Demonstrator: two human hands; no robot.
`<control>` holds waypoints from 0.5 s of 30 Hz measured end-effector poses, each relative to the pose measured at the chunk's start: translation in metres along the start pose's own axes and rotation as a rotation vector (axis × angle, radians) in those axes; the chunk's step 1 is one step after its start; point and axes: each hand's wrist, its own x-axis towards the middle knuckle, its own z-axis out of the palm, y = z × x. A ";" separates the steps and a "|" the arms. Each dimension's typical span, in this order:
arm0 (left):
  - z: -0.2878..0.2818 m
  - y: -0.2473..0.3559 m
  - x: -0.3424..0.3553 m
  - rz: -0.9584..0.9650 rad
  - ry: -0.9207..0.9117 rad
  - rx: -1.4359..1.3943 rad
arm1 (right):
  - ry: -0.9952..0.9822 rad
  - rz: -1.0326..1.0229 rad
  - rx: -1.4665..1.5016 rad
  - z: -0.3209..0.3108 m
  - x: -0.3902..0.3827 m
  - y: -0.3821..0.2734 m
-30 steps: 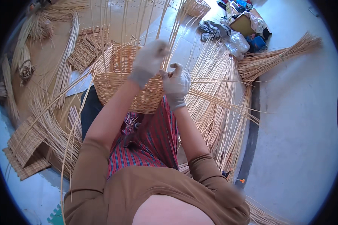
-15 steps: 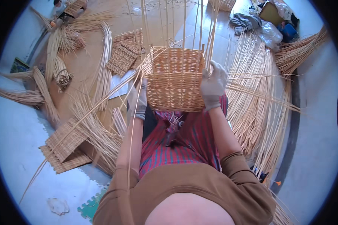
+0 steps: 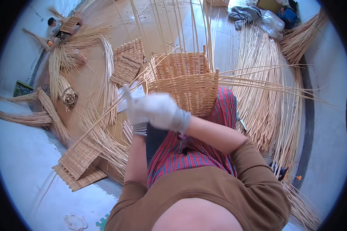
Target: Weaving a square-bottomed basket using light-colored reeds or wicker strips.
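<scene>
A woven wicker basket (image 3: 187, 92) with a squared body stands over my lap, its long upright stakes (image 3: 169, 30) rising from the rim and loose strands (image 3: 258, 81) sticking out to the right. White gloves with grey cuffs cover both hands. At the basket's lower left corner is my left hand (image 3: 135, 109), one digit pointing up beside long wicker strands (image 3: 94, 131) that run down to the left; its other fingers are hidden. My right hand (image 3: 162, 109) crosses in front of the basket against the left hand. Motion smears its fingers, so what it holds does not show.
Loose wicker rods (image 3: 258, 92) spread over the floor at right. Woven panels (image 3: 81, 158) lie at lower left, more panels (image 3: 127, 63) behind the basket. Bundles of rods (image 3: 67, 90) lie at far left, near another person (image 3: 54, 27). Plastic bags (image 3: 272, 23) sit at back right.
My right hand has left the basket's right side and swung left to meet my left hand. The basket has turned slightly and sits further right. The thin strand over my left forearm no longer shows.
</scene>
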 end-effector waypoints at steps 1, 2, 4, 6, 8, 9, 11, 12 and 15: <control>0.001 0.002 0.003 0.231 -0.052 0.612 | 0.290 0.149 0.133 0.010 0.001 0.028; -0.002 -0.005 0.001 0.225 -0.025 0.608 | 0.523 0.117 0.151 -0.006 0.014 0.045; 0.012 0.000 -0.005 0.315 -0.043 0.756 | 0.790 0.602 0.541 -0.003 -0.028 0.117; 0.012 -0.001 0.004 0.541 -0.268 0.875 | 0.965 0.740 0.751 -0.004 -0.054 0.135; 0.021 -0.002 0.006 0.512 -0.437 0.971 | 0.951 0.685 0.763 -0.002 -0.063 0.120; 0.026 -0.001 0.007 0.356 -0.521 1.089 | 0.920 0.809 0.730 -0.005 -0.061 0.113; 0.047 0.003 0.014 0.059 -0.653 1.235 | 0.823 0.782 0.576 -0.013 -0.053 0.119; 0.047 -0.013 0.011 0.172 -0.575 1.242 | 0.673 0.663 0.307 -0.017 -0.040 0.130; 0.060 -0.023 0.008 0.221 -0.450 1.195 | 0.430 0.308 -0.452 -0.034 0.042 0.136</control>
